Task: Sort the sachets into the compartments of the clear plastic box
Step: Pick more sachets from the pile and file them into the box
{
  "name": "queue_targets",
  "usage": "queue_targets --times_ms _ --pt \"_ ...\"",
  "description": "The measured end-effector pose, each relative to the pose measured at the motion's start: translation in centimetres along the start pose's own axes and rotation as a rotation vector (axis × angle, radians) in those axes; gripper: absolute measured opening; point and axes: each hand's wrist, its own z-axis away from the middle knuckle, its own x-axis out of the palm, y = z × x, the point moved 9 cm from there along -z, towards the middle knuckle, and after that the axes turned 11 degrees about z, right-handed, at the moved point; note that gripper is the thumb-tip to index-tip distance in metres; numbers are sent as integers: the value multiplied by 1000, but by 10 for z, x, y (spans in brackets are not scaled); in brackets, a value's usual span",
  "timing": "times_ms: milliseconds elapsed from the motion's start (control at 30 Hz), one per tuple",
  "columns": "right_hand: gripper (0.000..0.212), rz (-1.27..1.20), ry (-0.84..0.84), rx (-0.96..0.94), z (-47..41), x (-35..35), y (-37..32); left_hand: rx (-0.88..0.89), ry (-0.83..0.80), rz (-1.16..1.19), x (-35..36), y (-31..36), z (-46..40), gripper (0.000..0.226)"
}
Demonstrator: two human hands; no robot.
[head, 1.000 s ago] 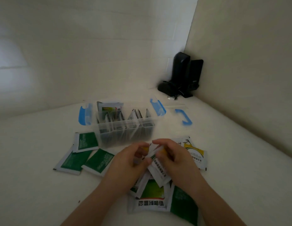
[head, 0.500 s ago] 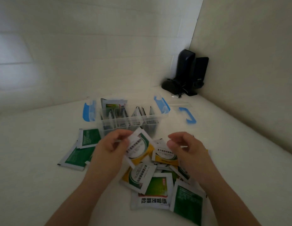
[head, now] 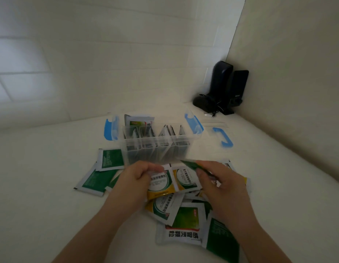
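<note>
Left hand: left hand at 6 o'clock of the box, fingers curled and pinched on the top edge of a white-and-yellow sachet with a green ring.
Right hand: right hand at 5 o'clock of the box, thumb and fingers closed on a thin dark green sachet, held edge-on and tilted; blurred.
Box: clear plastic compartment box with blue side latches on the white surface, lid off, sachets standing upright in its slots; which kinds in which slot cannot be told.
Loose pile: mixed white, yellow and green sachets under and between both hands, among them a white sachet with a green panel and black characters at 6 o'clock.
Green group: three flat green-and-white sachets at 8 o'clock of the box, overlapping.
Lid part: blue plastic handle at 3 o'clock of the box, apart from it.
Corner: black device on a stand at 1 o'clock, against the walls.
</note>
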Motion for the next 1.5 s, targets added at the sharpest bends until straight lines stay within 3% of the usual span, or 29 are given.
queue_targets --times_ms 67,200,300,367,500,600,667,833,933,1033,1100,1167,1233,1300,1367,1433,1500 --pt "25 43 -57 -108 4 12 -12 -48 -27 101 7 0 4 28" --pt "34 157 -259 -231 13 43 -21 -104 -28 303 4 1 8 24" --pt "41 147 -307 -281 15 52 -26 -67 -95 199 6 2 7 15" --pt "44 102 -320 -267 15 51 -27 -21 -127 106 6 4 5 23" --pt "27 77 -312 -207 12 38 -28 34 -97 55 -2 10 0 33" --pt "50 208 -558 -245 27 56 -34 37 -54 -9 -9 7 -4 28" --pt "64 277 -636 -286 35 67 -37 51 -40 -61 -12 6 -6 28" --pt "26 328 -401 -432 31 63 -51 81 -53 -104 -9 6 -5 33" --pt "18 266 -231 -369 21 42 -46 28 -56 -65 -9 5 -5 31" --pt "15 -105 -99 -164 10 13 -33 -61 -80 -20 -6 5 -3 28" --pt "12 -485 -151 -43 6 14 -21 -116 -138 67 2 4 1 29" --pt "13 -635 -220 -11 5 22 -16 -150 -222 139 13 4 7 26" --pt "13 -531 -253 -16 5 30 -13 -172 -311 224 25 4 13 19" --pt "14 -352 -228 -20 5 33 -6 -215 -410 283 35 3 21 30" --pt "16 -229 -172 -25 5 31 -3 -189 -481 217 42 4 26 26" --pt "20 -219 -143 -27 4 28 -6 -60 -399 83 33 10 21 12" --pt "26 -248 -147 -1 4 26 -7 108 -237 -41 16 20 13 17"
